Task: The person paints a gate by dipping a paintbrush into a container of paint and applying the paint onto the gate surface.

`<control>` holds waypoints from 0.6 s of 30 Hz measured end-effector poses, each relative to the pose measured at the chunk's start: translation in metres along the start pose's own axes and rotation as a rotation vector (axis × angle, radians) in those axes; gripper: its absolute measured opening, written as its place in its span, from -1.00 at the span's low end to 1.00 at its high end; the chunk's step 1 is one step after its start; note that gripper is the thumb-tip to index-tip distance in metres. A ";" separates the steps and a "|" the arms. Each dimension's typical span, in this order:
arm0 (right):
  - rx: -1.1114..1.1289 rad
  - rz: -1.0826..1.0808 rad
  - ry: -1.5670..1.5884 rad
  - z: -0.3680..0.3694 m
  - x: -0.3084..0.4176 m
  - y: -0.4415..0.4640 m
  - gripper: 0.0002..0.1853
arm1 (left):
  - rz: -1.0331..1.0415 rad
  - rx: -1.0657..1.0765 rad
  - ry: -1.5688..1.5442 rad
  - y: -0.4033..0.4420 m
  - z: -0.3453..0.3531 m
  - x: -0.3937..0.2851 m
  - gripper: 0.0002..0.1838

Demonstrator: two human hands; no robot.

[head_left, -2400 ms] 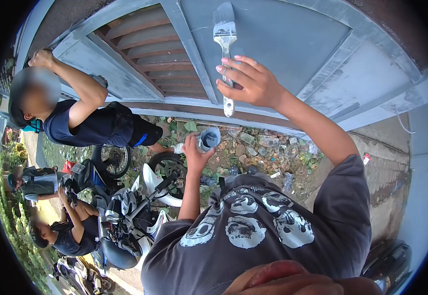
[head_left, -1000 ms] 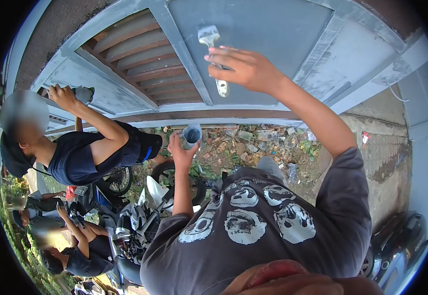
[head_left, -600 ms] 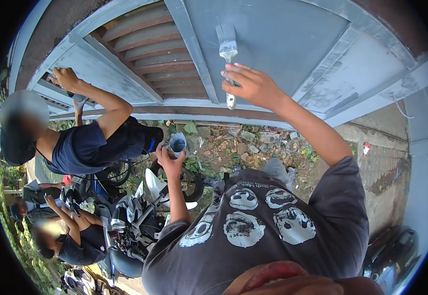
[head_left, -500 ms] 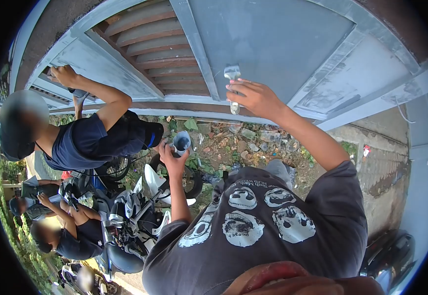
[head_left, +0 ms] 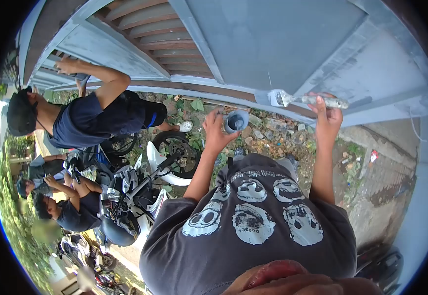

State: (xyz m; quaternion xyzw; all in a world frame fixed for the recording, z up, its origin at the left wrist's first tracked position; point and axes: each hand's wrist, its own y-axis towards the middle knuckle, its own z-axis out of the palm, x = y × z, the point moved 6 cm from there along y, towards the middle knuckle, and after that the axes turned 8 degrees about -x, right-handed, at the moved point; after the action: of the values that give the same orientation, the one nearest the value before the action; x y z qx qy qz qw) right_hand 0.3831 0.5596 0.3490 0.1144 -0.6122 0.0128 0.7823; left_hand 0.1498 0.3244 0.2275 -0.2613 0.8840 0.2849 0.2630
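Outdoors beside a metal gate point(head_left: 201, 37), a person in a printed T-shirt holds a paintbrush point(head_left: 341, 103) in the right hand point(head_left: 328, 118), its grip closed around the handle, bristles pointing toward a cup point(head_left: 245, 117) of gray paint. The left hand point(head_left: 216, 133) steadies the cup, thumb and fingers closed about its side, near the gate's lower edge. The wide panel point(head_left: 273, 39) wears a largely even blue-gray coat, apparently the most finished part; the neighboring panel point(head_left: 366, 76) remains pale and streaked with darker patches, and the slats point(head_left: 169, 37) show brown, seemingly uncoated. Whether the bristles touch the gate cannot be told. Nearby, a co-worker point(head_left: 93, 118) reaches toward another section.
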 end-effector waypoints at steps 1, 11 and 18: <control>-0.056 0.021 -0.033 -0.018 0.002 0.004 -0.81 | 0.010 0.064 -0.022 0.004 0.014 -0.010 -0.28; -0.362 0.094 0.080 -0.082 0.005 -0.024 -0.72 | 0.217 0.150 -0.051 0.036 0.071 -0.043 -0.26; -0.388 0.117 -0.081 -0.074 -0.020 -0.081 -0.77 | 0.306 0.276 -0.122 0.035 0.098 -0.043 -0.24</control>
State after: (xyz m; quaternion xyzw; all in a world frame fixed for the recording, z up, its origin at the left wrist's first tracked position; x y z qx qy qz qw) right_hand 0.4617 0.4971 0.3004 -0.0737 -0.6396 -0.0645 0.7625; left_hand 0.1909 0.4253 0.1984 -0.0676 0.9264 0.2129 0.3031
